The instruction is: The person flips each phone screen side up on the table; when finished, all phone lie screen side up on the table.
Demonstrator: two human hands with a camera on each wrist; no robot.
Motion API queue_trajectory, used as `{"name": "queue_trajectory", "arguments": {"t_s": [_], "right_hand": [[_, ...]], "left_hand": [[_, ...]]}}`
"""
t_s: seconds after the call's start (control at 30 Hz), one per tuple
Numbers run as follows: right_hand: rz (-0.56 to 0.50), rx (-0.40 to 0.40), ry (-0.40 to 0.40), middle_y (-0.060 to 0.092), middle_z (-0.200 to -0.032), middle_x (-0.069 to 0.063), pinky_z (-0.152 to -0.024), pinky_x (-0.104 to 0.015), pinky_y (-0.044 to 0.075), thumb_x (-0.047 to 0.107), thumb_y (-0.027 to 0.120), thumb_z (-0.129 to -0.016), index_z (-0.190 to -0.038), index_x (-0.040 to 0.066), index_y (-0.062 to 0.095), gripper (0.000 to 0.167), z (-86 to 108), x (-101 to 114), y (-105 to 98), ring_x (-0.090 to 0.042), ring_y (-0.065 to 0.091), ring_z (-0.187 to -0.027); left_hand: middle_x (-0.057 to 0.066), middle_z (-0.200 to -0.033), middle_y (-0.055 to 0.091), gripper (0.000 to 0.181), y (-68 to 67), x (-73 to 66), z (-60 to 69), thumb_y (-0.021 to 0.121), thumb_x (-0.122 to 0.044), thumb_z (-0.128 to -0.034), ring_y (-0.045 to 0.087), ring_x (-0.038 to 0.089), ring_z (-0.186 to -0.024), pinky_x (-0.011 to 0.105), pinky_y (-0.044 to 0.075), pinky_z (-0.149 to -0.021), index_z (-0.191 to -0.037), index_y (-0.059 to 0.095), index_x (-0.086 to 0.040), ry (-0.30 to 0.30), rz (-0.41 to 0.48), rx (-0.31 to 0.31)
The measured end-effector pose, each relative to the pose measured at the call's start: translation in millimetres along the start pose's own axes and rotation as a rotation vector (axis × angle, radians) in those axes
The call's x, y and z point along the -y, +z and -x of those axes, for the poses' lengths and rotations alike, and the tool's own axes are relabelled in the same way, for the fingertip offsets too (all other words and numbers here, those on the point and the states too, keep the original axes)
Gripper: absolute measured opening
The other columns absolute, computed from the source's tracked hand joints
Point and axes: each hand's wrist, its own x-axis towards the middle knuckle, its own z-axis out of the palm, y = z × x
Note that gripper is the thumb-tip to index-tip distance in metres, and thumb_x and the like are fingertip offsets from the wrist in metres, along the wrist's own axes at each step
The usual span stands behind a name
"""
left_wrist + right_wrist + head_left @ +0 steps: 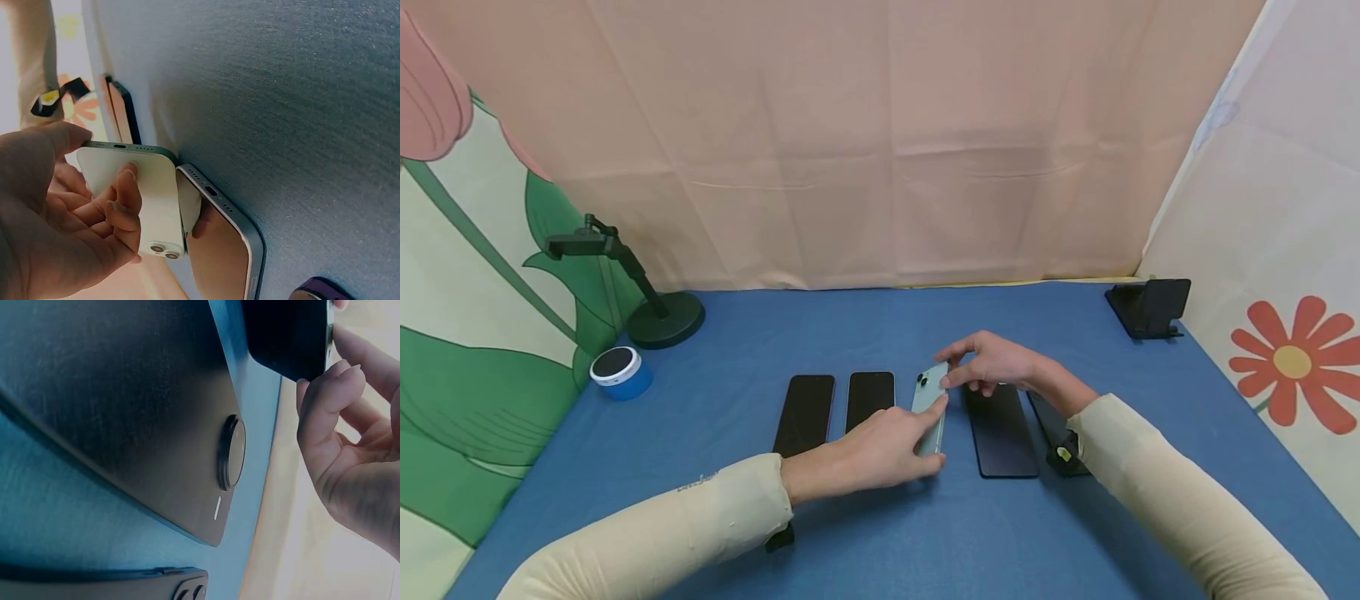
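A blue-covered counter (775, 333) is running back to a beige backdrop (880, 167), and a wide strip of its surface is stretching between the row of phones and that far edge, with more of it lying along the near side. Gaps in the row are narrow: the pale green phone (929, 392) is sitting mid-row, tilting on its side, with a dark-screened phone (870, 393) just beside it on the left and a dark phone (1002, 433) near it on the right. Farther out, another dark-screened phone (805, 410) is lying at the left end and a black phone (1047, 421) at the right end. A black stand (1165, 300) is standing by the far right edge; a black lamp-like stand (666, 321) and a blue jar (627, 385) are keeping to the left. The left hand (876, 450) is gripping the pale green phone near its lower end, while the right hand (1003, 362) is pinching its far edge with the fingers. The phone is showing a smooth, pale back facing left, two camera lenses at the far end and a port in the greenish near edge; its screen side is looking dark.
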Motion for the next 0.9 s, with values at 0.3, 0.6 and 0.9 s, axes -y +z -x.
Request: {"name": "queue_trajectory", "arguments": {"t_s": [0.3, 0.6, 0.9], "right_hand": [[-0.048, -0.024, -0.002, 0.056, -0.086, -0.007, -0.054, -0.03, 0.046, 0.024, 0.074, -0.092, -0.141, 0.006, 0.057, 0.055, -0.1, -2, 1, -0.016, 0.049, -0.06], [-0.08, -0.037, 0.0, 0.057, -0.085, -0.009, -0.055, -0.031, 0.047, 0.028, 0.072, -0.093, -0.142, 0.006, 0.056, 0.056, 0.4, -4, 2, -0.015, 0.051, -0.06], [-0.074, -0.064, -0.003, 0.056, -0.072, -0.005, -0.056, -0.037, 0.05, 0.034, 0.067, -0.096, -0.143, 0.013, 0.057, 0.052, 2.9, -3, 0, -0.016, 0.052, -0.057]], "left_hand": [[-0.006, -0.061, 0.052, 0.077, -2.2, -0.2, 1.1, 0.065, -0.037, -0.0951, 0.051, 0.006, -0.045, 0.023, 0.045, -0.045, -0.159, 0.029, -0.016, -0.023, 0.036, 0.013], [-0.006, -0.057, 0.046, 0.077, -1.9, -1.1, 4.2, 0.063, -0.032, -0.0941, 0.048, 0.007, -0.043, 0.023, 0.042, -0.044, -0.16, 0.026, -0.017, -0.042, 0.042, -0.008], [-0.003, -0.051, 0.048, 0.079, -16.1, 2.5, 6.2, 0.06, -0.02, -0.0937, 0.04, 0.011, -0.035, 0.024, 0.033, -0.037, -0.161, 0.021, -0.009, -0.17, 0.115, -0.027]]}}
